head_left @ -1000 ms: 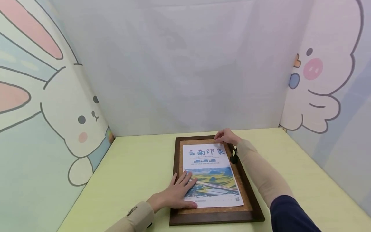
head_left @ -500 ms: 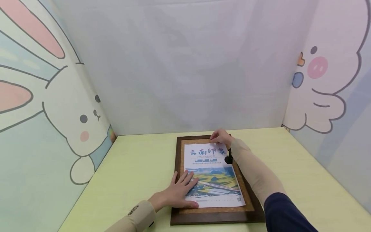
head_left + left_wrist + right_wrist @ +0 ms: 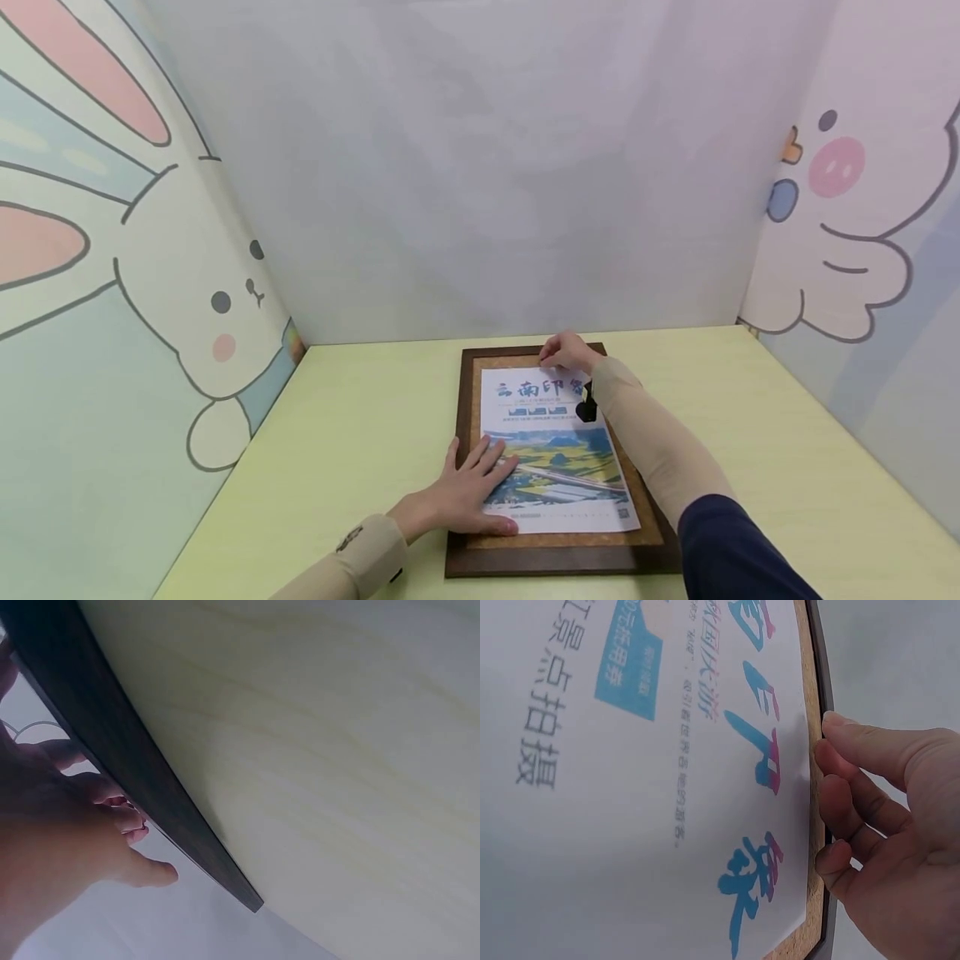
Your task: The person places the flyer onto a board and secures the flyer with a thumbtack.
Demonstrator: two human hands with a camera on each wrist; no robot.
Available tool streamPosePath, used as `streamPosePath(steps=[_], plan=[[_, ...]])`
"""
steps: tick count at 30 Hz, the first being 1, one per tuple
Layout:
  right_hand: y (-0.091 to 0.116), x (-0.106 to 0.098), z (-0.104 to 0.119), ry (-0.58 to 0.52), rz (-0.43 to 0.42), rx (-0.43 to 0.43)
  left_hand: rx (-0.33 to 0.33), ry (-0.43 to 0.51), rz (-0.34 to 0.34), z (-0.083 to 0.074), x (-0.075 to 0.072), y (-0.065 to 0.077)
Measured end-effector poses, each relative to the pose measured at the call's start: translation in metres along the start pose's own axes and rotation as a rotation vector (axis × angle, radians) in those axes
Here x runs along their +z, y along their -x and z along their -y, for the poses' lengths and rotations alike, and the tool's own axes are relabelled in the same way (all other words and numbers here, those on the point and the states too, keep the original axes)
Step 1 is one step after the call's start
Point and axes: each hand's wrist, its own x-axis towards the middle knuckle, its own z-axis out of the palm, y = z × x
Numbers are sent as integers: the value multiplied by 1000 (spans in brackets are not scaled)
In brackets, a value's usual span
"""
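A printed poster (image 3: 558, 454) with blue lettering and a landscape picture lies on a brown-framed cork board (image 3: 566, 562). My left hand (image 3: 468, 496) rests flat, fingers spread, over the poster's lower left side and the board's left border. In the left wrist view this hand (image 3: 60, 825) shows behind the dark frame edge. At the poster's top edge is my right hand (image 3: 567, 353), fingers curled, thumb and index close together. The right wrist view has this hand's (image 3: 900, 817) fingertips at the cork strip (image 3: 814, 712) beside the lettering. Whether something small sits between them is hidden.
The board lies on a pale yellow table (image 3: 360, 417). A grey back wall (image 3: 480, 183) rises behind it. Side walls carry a rabbit drawing (image 3: 202, 292) at left and a white cartoon animal (image 3: 847, 217) at right.
My right hand has moved left along the board's top, from near the upper right corner toward the middle of the poster's top edge. The left hand stays on the poster; the view has shifted slightly.
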Motion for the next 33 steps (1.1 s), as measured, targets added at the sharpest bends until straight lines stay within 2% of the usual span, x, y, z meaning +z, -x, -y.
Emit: streamPosePath(steps=[14, 25, 33], plan=[[-5, 3, 0, 13, 31, 14, -17, -18, -4, -1, 2, -1], [5, 6, 13, 38, 34, -3, -21, -26, -10, 0, 1, -1], [4, 6, 14, 72, 26, -15, -22, -7, -4, 0, -1, 0]])
